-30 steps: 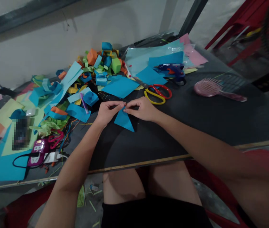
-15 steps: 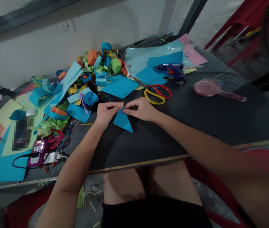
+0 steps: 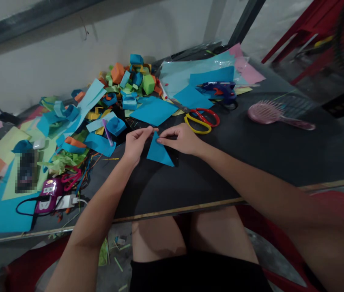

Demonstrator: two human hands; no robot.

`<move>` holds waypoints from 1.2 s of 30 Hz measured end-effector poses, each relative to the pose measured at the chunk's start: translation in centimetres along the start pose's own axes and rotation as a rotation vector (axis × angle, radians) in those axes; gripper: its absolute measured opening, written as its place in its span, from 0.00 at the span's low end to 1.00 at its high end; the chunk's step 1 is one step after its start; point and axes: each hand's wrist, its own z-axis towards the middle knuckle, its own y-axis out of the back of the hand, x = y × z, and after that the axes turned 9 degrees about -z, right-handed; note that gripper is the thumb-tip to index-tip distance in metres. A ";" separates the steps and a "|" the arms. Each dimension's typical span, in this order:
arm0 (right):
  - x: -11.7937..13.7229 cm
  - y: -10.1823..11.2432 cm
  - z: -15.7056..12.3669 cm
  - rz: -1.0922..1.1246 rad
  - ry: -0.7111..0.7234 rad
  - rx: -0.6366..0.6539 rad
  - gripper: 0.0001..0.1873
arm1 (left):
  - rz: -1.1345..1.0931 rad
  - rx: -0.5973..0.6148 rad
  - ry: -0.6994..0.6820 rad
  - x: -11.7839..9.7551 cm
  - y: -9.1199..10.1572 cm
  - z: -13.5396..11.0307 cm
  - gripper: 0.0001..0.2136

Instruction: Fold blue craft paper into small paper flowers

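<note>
A folded piece of blue paper [image 3: 160, 153], roughly a triangle with its narrow tip upward, is between my hands above the dark tabletop. My left hand [image 3: 137, 142] is closed in a pinch at the tip, with thumb and forefinger together. On the other side, my right hand [image 3: 180, 138] pinches the paper's upper right edge between thumb and fingers. Just beyond the right hand lie scissors [image 3: 201, 121] with one red and one yellow handle. A flat blue sheet [image 3: 154, 111] is on the table behind the paper.
Folded paper pieces in several colours are heaped around an orange one [image 3: 117, 73] at the back. A glue gun [image 3: 220, 91] and a pink hairbrush [image 3: 265, 112] lie to the right. Leftward are a purple cabled device [image 3: 49, 194] and paper scraps. The table's front edge [image 3: 178, 211] runs before my lap.
The blue paper has turned slightly, its lower corner shifting right and a little up. My left fingertips have moved slightly up and left, showing more of the paper's tip. My right hand has barely moved.
</note>
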 end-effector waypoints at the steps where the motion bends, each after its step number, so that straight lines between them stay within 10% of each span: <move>1: -0.1 0.0 0.0 0.001 -0.005 -0.001 0.15 | -0.011 0.012 0.008 -0.1 0.0 0.0 0.14; 7: -0.2 0.0 0.1 -0.013 0.021 0.027 0.16 | 0.040 0.140 -0.059 -0.1 0.2 0.0 0.09; 25: -1.1 -0.1 0.5 -0.027 -0.019 0.186 0.25 | 0.109 -0.133 -0.237 -0.1 0.6 0.3 0.13; 36: -1.9 -1.2 0.6 -0.101 0.005 0.050 0.27 | 0.426 -0.099 -0.196 0.9 2.1 1.3 0.12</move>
